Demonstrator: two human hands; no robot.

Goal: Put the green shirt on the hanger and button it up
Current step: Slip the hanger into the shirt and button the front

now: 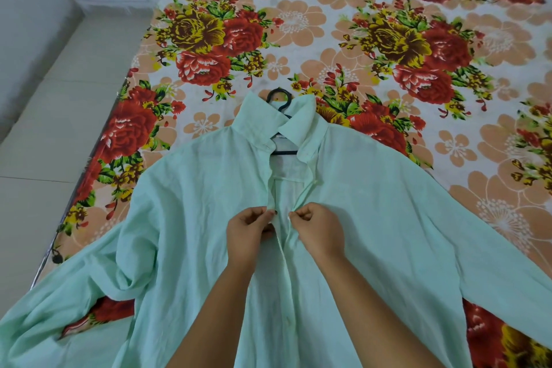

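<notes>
The pale green shirt (185,218) lies face up on the bed, sleeves spread to both sides. A black hanger (280,98) is inside it; its hook sticks out above the collar and its bar shows in the open neck. My left hand (248,230) pinches the left front edge at chest height. My right hand (316,227) pinches the right front edge just opposite, a narrow gap between them. Above my hands the front stands open. Below them the two edges lie together and a button (289,321) shows.
The bed carries a sheet (298,39) printed with red and yellow flowers. Its left edge (98,134) runs diagonally, with pale tiled floor (44,143) beyond. The left sleeve (44,317) hangs over that edge.
</notes>
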